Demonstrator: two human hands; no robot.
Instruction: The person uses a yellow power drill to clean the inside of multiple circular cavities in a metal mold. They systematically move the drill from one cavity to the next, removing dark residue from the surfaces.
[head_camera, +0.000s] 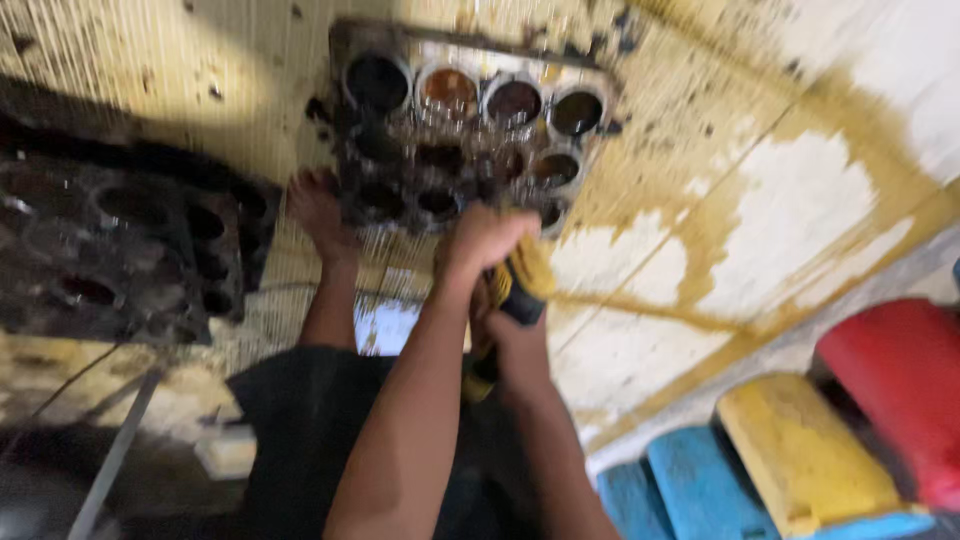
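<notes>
Hands (500, 290) on one yellow tool (522, 285)

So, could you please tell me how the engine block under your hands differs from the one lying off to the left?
The engine block under the hands shows four shiny-rimmed bores, some rust-tinted; the left engine block looks dark and dull throughout. The first sits on the wet stained floor ahead, the second in shadow. Both are grimy, with rows of round holes.

floor (800, 200): pale tiles, yellow-brown stains | containers (800, 450): red, yellow, blue, bottom right

Light: bright daylight on stained floor (800, 200) | Shadow: dim lower left | Blur: heavy motion smear throughout | Glare: none seen
</notes>
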